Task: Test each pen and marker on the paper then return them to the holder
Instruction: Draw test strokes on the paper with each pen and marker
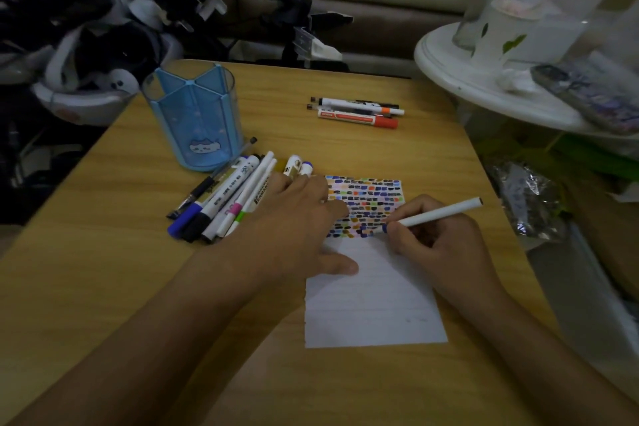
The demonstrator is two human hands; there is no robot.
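White lined paper (pixel 375 301) flat on the wooden worktop (pixel 103 287), top part full of small colour marks, lower part still blank. Left hand (pixel 297 221) spread flat with straight fingers, pressing down on the paper's left edge; right hand (pixel 435 239) curled round a thin white pen (pixel 439 213), blue tip touching the paper at the bottom row of marks. Blue see-through holder (pixel 197 114) upright near the far left, nothing seen inside, with a pile of pens and markers (pixel 224 197) lying just beside it and three more markers (pixel 358 111) farther back.

left hand (pixel 297 218) hides paper (pixel 373 304) corner | marker (pixel 435 213) tip hidden by right fingers (pixel 397 235)
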